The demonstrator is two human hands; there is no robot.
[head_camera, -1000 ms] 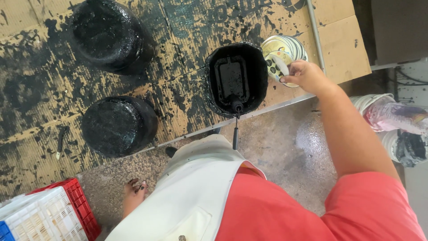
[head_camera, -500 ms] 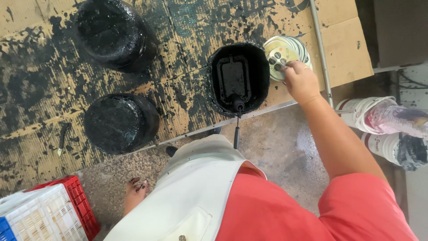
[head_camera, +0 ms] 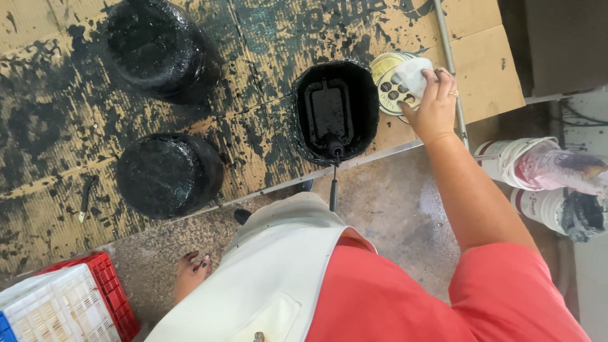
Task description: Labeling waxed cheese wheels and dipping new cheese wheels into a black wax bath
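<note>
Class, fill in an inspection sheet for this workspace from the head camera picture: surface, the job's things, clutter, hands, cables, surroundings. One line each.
Surface: cardboard sheet over a table, heavily smeared and spattered with black.
Job's things: round tin with a white lid, beside a black tub holding a roller on a tray.
Clutter: two upturned black-coated pots; a small stained tool at the left.
Hands: right hand grips the white lid over the tin; left hand not in view.
Cables: nothing seen.
Surroundings: speckled floor, red and white crate, stained white buckets, a bare foot.
</note>
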